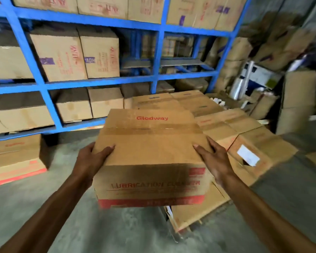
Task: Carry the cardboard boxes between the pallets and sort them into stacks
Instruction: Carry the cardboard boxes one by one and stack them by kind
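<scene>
Cardboard box (pixel 150 156) printed "Glodway" is being held up between two hands.

The left hand (pixel 91 159) and right hand (pixel 213 157) are clasping its opposite sides, thumbs lying on the lid and the other fingers hidden round the sides, above the concrete floor (pixel 66 207), beside a low stack of boxes (pixel 244 136) and blue shelving (pixel 42 84).

Soft, even indoor light fills the scene, dimmer toward the right corner. A dark shadow crosses the front face of the carried box (pixel 150 181). Motion blur smears the edges, worst at the right, and the wide lens bows the blue shelving (pixel 98 82). Print on the shelved cartons is unreadable.
</scene>
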Tool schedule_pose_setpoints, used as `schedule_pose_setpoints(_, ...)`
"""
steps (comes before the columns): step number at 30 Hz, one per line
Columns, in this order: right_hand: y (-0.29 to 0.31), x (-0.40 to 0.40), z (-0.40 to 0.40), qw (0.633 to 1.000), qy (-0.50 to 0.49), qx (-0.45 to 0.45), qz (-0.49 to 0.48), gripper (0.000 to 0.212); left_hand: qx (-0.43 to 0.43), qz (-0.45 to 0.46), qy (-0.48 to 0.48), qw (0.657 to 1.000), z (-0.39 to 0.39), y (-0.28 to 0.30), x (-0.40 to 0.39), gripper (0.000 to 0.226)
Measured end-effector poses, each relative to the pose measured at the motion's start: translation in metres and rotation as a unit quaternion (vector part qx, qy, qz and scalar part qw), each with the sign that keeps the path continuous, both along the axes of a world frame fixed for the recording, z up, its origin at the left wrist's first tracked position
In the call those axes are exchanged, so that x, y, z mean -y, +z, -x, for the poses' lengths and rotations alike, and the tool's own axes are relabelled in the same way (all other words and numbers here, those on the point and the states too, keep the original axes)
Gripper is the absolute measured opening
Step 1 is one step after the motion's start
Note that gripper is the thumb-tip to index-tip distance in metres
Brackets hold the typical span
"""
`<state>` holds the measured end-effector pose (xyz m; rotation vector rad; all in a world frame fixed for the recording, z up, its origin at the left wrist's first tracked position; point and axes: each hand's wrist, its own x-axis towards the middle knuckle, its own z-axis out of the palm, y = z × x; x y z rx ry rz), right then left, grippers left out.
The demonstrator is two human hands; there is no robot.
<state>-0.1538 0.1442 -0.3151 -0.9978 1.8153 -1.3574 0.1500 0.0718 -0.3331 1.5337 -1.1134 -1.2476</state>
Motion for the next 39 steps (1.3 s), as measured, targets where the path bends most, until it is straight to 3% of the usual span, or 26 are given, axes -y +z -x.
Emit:
schedule_pose_setpoints(2, 0.001, -0.041, 0.053, 1.000, -0.018, 0.013, -0.004, 0.045, 0.007, -0.010, -0.035, 0.999, 0.056, -0.004, -0.027, 0.049)
schedule_pose_setpoints(6, -0.004, -0.094, 0.142, 0.997, -0.049, 0.011, -0.050, 0.049, 0.025, -0.037, -0.069, 0.997, 0.145, -0.013, -0.063, 0.056)
schedule_pose_setpoints(13, -0.024, -0.112, 0.281, 0.995, -0.072, 0.022, -0.066, 0.011, 0.052, -0.056, -0.101, 0.992, 0.294, -0.031, -0.061, 0.061)
schedule_pose_setpoints(18, -0.042, -0.095, 0.382, 0.994, -0.075, 0.016, -0.083, 0.017, 0.054, -0.098, -0.126, 0.986, 0.395, -0.064, -0.052, 0.064)
schedule_pose_setpoints(23, -0.074, -0.065, 0.475, 0.992, -0.075, 0.010, -0.102, 0.024, 0.075, -0.110, -0.120, 0.984, 0.479, -0.087, -0.043, 0.053)
schedule_pose_setpoints(29, -0.140, -0.007, 0.608, 0.987, -0.026, 0.013, -0.157, 0.063, 0.098, -0.112, -0.098, 0.984, 0.594, -0.136, -0.023, 0.047)
schedule_pose_setpoints(34, -0.192, 0.039, 0.682, 0.985, 0.042, -0.023, -0.165, 0.065, 0.119, -0.130, -0.033, 0.984, 0.667, -0.182, -0.014, 0.036)
schedule_pose_setpoints(39, -0.232, 0.074, 0.743, 0.986, 0.080, -0.038, -0.144, 0.063, 0.147, -0.120, 0.009, 0.982, 0.728, -0.216, -0.003, 0.046)
